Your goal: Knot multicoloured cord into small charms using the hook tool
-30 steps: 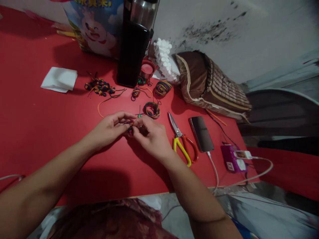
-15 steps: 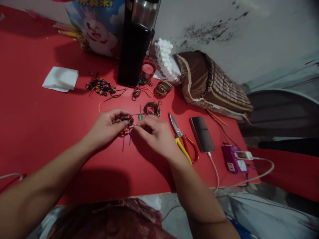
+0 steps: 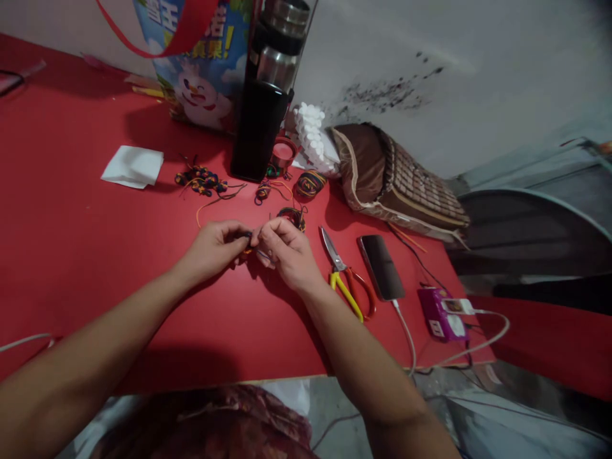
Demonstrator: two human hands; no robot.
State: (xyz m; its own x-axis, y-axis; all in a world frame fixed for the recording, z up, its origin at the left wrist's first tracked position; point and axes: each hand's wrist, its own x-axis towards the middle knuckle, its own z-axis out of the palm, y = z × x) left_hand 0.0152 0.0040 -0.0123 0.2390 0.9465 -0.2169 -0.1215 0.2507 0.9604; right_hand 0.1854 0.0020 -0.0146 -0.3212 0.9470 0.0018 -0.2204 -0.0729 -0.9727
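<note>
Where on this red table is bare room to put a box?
Bare red table lies left of the left hand, below the white paper, and along the near edge. Crowded: cord bundles by the flask; scissors, phone and charger right of the right hand. Both hands pinch a knotted cord.

A red table [image 3: 71,255] carries scissors [image 3: 347,280] and a phone [image 3: 381,266] right of the fingers [image 3: 268,231], with cord coils [image 3: 310,183] beyond.

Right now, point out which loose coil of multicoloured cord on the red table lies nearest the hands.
The dark coil of multicoloured cord just beyond the right hand; the other two coils lie farther back, by the tall black flask.
</note>
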